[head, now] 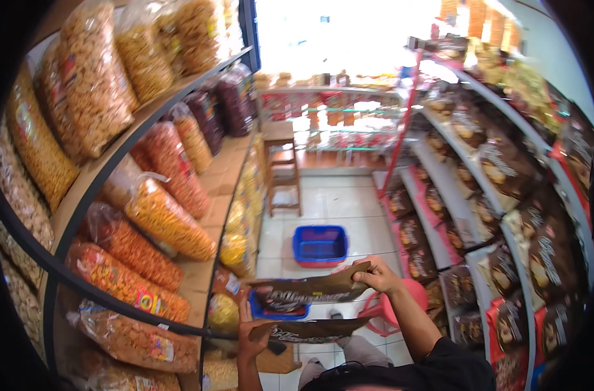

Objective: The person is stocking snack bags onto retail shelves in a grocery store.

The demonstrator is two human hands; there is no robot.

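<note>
Two dark brown printed bags stretch side by side across the space in front of me. My right hand pinches the right end of the farther bag between thumb and fingers. At the left end of the nearer bag, my left hand has its thumb against the brown material. Its fingers reach up beside the farther bag's left end; whether they grip that one too is unclear. Partly hidden below the bags sits a blue basin with dark packages showing in it.
A second blue basin stands on the tiled floor ahead. Close to my right arm is a red plastic stool. Shelves of large clear snack bags line the left; racks of brown bags line the right. A wooden step stool stands farther off.
</note>
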